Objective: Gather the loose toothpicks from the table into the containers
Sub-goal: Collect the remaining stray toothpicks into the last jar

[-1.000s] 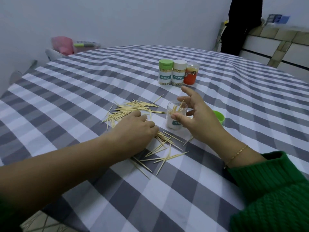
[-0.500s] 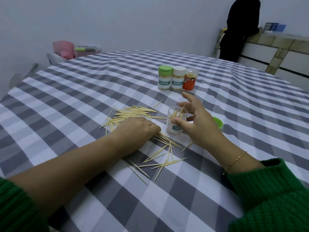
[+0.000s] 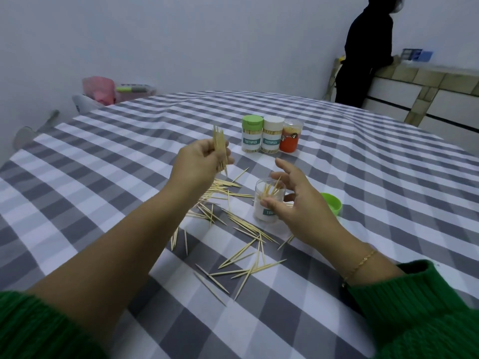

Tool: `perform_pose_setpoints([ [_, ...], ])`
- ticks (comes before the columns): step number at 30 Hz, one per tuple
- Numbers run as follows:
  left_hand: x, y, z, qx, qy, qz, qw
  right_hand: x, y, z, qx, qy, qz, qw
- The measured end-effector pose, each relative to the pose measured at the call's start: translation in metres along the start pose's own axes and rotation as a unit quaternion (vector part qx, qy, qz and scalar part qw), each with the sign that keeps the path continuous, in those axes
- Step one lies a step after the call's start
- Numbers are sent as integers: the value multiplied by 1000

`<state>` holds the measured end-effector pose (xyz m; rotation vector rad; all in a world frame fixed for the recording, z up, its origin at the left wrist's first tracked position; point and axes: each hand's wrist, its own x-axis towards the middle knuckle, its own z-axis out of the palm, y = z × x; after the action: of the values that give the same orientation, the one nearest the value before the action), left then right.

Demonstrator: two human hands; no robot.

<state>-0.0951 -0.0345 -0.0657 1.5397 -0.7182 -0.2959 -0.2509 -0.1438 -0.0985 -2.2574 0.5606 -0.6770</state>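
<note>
My left hand is raised above the table and grips a bundle of toothpicks held nearly upright. Loose toothpicks lie scattered on the checked tablecloth below and in front of it. An open clear container with a few toothpicks inside stands to the right of the pile. My right hand is beside it with spread fingers, thumb touching its side, the rest curved around it without a clear grip. Its green lid lies behind my right hand.
Three closed containers stand together farther back: a green-lidded one, a white-lidded one and an orange one. A person in black stands at a counter at the back right. Pink items sit beyond the table's far left edge.
My left hand has lifted off the pile with a bundle of toothpicks and risen up and back. My right hand stays beside the open container, fingers spread wider.
</note>
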Motion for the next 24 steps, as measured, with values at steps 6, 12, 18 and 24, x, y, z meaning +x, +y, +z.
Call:
perform_pose_setpoints([
  [6,-5,20,29,-203,-19,-35,978,0,-1,0,2,0,-3,1000],
  [12,-23,9,45,-92,-76,-33,992,-1,-3,0,0,-1,-5,1000],
  [18,-30,-4,46,-64,-105,-52,991,-1,-3,-2,1,-6,-8,1000],
  [24,-29,-10,43,-49,-118,-56,990,-2,-3,-3,-4,-9,-8,1000],
])
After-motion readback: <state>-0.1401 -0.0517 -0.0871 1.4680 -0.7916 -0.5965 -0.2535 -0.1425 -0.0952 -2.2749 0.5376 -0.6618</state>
